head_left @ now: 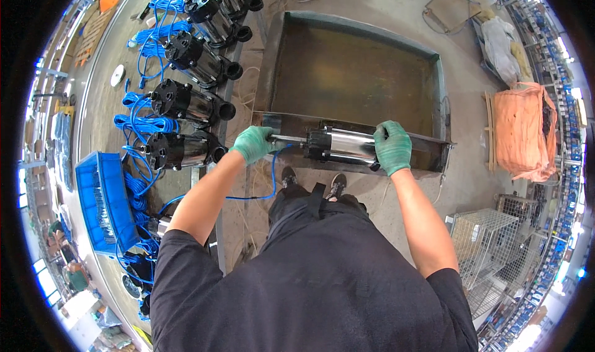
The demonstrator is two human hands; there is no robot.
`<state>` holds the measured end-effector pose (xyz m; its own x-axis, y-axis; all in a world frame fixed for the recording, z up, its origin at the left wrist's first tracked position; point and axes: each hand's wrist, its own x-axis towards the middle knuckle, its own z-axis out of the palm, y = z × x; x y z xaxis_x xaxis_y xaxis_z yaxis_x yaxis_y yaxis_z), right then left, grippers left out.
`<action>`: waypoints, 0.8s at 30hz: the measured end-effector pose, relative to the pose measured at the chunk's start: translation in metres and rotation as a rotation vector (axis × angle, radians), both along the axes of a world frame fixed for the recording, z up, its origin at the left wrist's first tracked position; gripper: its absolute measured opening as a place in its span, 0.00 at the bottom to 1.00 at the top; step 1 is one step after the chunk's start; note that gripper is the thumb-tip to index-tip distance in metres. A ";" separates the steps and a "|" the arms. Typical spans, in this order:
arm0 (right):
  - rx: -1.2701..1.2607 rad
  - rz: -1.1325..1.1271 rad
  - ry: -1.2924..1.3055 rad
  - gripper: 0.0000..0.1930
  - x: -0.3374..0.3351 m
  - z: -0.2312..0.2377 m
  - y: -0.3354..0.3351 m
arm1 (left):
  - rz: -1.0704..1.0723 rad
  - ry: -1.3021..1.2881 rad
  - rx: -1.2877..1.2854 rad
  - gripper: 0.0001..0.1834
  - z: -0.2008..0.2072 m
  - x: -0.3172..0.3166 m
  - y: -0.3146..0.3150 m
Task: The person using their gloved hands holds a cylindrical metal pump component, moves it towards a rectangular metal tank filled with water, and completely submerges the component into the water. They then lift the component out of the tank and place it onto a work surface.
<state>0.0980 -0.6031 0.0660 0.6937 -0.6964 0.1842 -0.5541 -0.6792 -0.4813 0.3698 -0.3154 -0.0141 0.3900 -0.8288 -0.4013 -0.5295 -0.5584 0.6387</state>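
Note:
A submersible pump (350,145) with a shiny steel cylinder and black end parts lies on its side across the near rim of a metal tank. My left hand (253,144), in a green glove, is closed around a slim metal rod (290,139) that meets the pump's black left end. Whether the rod is part of the pump I cannot tell. My right hand (393,147), gloved in green too, wraps over the cylinder's right end, its fingers curled on top. A blue cable (273,177) loops down below my left hand and runs leftward to the bench.
The tank (356,70) holds brownish liquid. Along the left bench (102,119) stand several similar pumps (180,150) with coiled blue cables (145,124). A blue bin (127,223) holds thin metal pieces. To the right are wire cages (483,234) and an orange bulk sack (524,132).

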 end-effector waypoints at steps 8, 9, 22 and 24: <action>0.021 -0.006 0.002 0.06 -0.002 -0.002 -0.001 | 0.325 0.752 -0.304 0.21 -0.012 -0.014 0.006; 0.008 0.002 -0.004 0.06 -0.001 -0.001 -0.001 | 0.311 0.570 -0.475 0.21 -0.030 -0.020 0.005; 0.009 0.009 0.028 0.06 0.000 -0.001 0.002 | -0.101 -0.493 0.097 0.11 0.000 -0.005 -0.004; 0.021 -0.001 0.027 0.07 -0.003 0.001 0.002 | -0.035 -0.537 -0.012 0.09 -0.008 -0.013 0.000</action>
